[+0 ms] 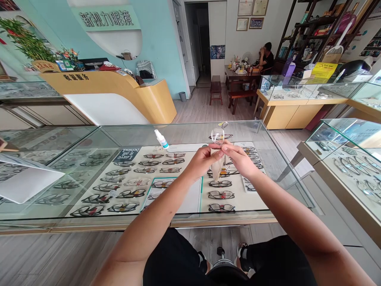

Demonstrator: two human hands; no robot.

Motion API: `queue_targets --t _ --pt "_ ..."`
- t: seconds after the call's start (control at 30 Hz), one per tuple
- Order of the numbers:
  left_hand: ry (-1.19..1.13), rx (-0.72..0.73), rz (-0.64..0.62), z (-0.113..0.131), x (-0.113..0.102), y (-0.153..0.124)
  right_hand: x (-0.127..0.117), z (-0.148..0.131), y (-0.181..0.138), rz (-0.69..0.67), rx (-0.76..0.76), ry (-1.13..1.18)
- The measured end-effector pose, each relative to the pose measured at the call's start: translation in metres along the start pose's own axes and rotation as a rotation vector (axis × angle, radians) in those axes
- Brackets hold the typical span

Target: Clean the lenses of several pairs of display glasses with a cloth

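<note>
Above the glass counter, my left hand [203,159] and my right hand [239,158] meet with fingers closed in a pinch. Between them is a pair of clear-lensed eyeglasses [218,136], raised on end, with one lens nearest my fingertips. A pale cleaning cloth [218,171] is bunched at my fingers and hangs down below them. Which fingers press on the cloth and which on the frame is partly hidden. Left of my hands, a white spray bottle [161,139] with a blue label stands on the countertop.
Under the glass of the display case [178,127], several rows of eyeglasses lie on a pale board. An open white lid or panel [29,178] juts in at left. More glass cases [351,167] flank the right. A person [266,57] sits at a far table.
</note>
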State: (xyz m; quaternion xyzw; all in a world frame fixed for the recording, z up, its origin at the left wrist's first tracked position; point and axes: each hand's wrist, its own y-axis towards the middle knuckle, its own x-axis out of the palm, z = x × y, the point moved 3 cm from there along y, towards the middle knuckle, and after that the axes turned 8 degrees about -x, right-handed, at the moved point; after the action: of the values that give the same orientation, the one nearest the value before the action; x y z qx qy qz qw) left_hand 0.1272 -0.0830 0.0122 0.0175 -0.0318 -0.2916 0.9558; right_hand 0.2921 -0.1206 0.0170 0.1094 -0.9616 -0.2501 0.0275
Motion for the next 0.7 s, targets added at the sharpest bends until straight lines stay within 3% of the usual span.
queue_targets --t 0.43,0.7 --pt "-0.086 -0.093 -0.034 -0.005 0.003 -0.005 0.000 0.012 -0.002 0.102 0.058 0.085" --pt "-0.050 -0.075 -0.064 -0.005 0.005 -0.005 -0.002 0.008 -0.002 0.167 0.098 0.195"
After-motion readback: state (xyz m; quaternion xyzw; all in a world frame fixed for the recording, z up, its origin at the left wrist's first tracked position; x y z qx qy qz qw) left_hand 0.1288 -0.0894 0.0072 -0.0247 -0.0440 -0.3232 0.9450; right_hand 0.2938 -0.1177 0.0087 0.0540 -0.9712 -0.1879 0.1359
